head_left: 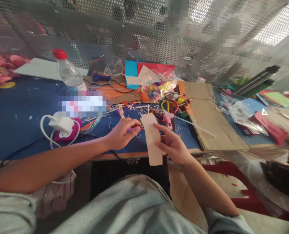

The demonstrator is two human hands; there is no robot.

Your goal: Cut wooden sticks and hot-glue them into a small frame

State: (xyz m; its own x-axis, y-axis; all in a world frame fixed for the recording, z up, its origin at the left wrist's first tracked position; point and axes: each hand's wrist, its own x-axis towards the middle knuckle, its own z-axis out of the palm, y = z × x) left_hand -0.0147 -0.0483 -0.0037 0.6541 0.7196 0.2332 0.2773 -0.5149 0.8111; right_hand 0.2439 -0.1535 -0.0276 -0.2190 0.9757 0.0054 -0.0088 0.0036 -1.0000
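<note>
My right hand [175, 146] grips the edge of a beige paper strip [152, 138], thumb and fingers on its right side. The strip stands over the table's front edge, its lower end past the edge. Close to its left side is my left hand [122, 134], fingers curled with thumb and forefinger nearly together. Whatever these fingers hold is too small to make out; a bit of purple shows between them. Just behind the strip lies a pink glue gun [169, 120]. Thin wooden sticks [121, 111] lie beyond my left hand.
A red-capped bottle [70, 73] stands back left, near a white charger plug [62, 123] with cables. Scissors [173, 106] and a clear plastic bag [159, 84] lie behind the glue gun. Flattened cardboard [210, 117] covers the table on the right. A perforated screen [105, 29] bounds the back.
</note>
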